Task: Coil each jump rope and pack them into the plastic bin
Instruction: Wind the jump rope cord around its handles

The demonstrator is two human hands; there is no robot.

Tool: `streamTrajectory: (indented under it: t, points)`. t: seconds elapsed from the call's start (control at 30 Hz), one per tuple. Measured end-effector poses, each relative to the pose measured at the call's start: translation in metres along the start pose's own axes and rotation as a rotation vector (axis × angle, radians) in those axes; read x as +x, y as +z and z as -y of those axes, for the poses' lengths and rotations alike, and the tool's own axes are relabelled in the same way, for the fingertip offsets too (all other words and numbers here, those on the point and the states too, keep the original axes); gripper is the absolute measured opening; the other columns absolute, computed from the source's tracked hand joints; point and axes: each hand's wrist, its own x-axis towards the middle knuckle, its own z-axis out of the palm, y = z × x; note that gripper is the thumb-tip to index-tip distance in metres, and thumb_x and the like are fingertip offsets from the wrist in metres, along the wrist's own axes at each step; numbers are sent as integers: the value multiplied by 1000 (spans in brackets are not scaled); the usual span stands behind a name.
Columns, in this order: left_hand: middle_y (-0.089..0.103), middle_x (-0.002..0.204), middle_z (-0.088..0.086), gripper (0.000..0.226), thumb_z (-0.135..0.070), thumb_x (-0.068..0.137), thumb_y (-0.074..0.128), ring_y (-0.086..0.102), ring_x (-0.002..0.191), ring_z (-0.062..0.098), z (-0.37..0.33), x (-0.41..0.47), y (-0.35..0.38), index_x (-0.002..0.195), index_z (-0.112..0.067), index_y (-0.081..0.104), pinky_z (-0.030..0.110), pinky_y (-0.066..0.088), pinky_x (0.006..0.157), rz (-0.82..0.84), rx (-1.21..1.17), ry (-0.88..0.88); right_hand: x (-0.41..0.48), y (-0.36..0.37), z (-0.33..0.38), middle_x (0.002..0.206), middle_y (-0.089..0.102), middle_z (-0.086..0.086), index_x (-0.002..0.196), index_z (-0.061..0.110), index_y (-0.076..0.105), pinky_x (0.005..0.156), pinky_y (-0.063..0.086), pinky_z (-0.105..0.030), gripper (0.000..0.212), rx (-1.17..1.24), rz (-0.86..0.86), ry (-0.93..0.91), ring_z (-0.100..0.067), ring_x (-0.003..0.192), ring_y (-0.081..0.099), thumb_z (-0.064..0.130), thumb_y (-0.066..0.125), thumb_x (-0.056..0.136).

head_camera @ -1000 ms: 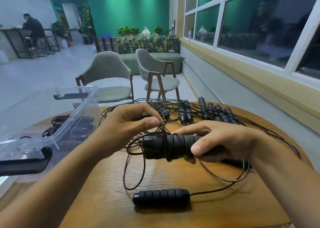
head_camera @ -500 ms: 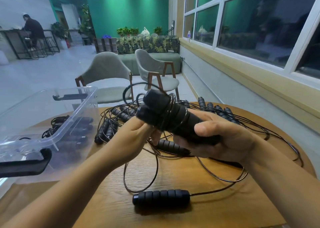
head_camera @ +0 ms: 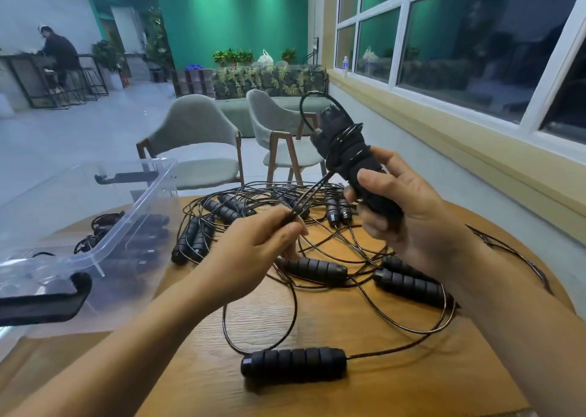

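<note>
Over the wooden table (head_camera: 364,391), right hand (head_camera: 418,226) grips cord-wrapped black foam handles (head_camera: 345,150), left hand (head_camera: 253,251) pinches the cord (head_camera: 312,191). Clear plastic bin (head_camera: 133,226) holds some ropes (head_camera: 142,236); several lie loose.

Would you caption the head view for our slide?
Right hand grips cord-wrapped handles; left hand pinches the cord above a wooden table.

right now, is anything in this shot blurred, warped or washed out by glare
Head view: wide-angle bowing curves the window frame and table edge; the bundled handles in the right hand smear slightly; the cord pinched by the left hand looks streaky; the plastic bin wall glares pale, hazing ropes inside; shadow under the nearest handle.
</note>
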Motion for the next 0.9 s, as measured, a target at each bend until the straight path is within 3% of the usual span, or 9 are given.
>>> streamTrajectory:
  t: [0.07,0.2,0.33,0.43,0.5,0.6,0.7,0.8,0.9]
  points:
    - [71,84,-9,17,-29,106,53,70,80,8,2,1,-1,113,-31,69,22,55,72,-30,13,9,1,1,-1,97,65,-14,145,38,54,53,25,-34,64,-98,-80,-17,-17,57,42,31,84,89]
    - [68,83,-20,20,-34,104,55,62,69,5,2,2,-7,118,-33,70,19,47,59,-87,78,6,-1,4,-3,95,66,-14,140,50,58,50,38,-27,62,-285,-189,-38,-12,57,50,33,83,86]
    - [69,82,-25,17,-34,103,58,68,72,4,0,2,-15,116,-33,70,24,58,64,-142,80,9,-2,4,-4,103,70,14,143,54,57,69,48,-16,63,-651,-218,-61,5,75,69,35,84,89]
    - [69,82,-28,17,-32,101,63,68,80,-6,-1,2,-19,116,-32,72,14,53,68,-180,128,41,0,1,-4,111,65,28,145,57,55,84,50,-18,70,-847,-157,13,15,94,66,43,87,85]
    - [73,94,-24,18,-33,99,66,69,89,-7,-1,2,-21,115,-32,74,14,56,75,-200,174,68,0,0,-2,120,64,28,146,58,53,88,49,-19,73,-943,-76,94,11,100,65,49,87,82]
    - [74,86,-17,14,-32,97,69,70,81,-1,-2,2,-23,109,-29,76,17,55,69,-208,141,86,1,-1,2,140,55,25,144,60,55,103,44,-28,71,-1019,60,201,0,122,57,52,87,80]
    - [69,77,-18,10,-29,96,72,68,71,1,-6,2,-26,105,-29,75,15,52,65,-183,89,102,0,-1,5,145,48,29,140,61,58,111,39,-34,66,-1005,182,289,-3,134,47,53,87,81]
    - [64,71,-8,12,-28,92,76,61,60,4,-9,2,-27,104,-27,74,15,49,59,-160,1,102,-1,-5,8,132,59,29,131,67,62,94,53,-32,57,-929,290,353,-1,110,64,55,87,81]
    - [61,72,0,18,-26,86,81,57,56,4,-12,1,-29,103,-23,75,14,46,54,-137,-112,95,-4,-9,12,110,74,3,130,65,64,66,40,-24,54,-822,401,427,-6,75,61,48,87,84]
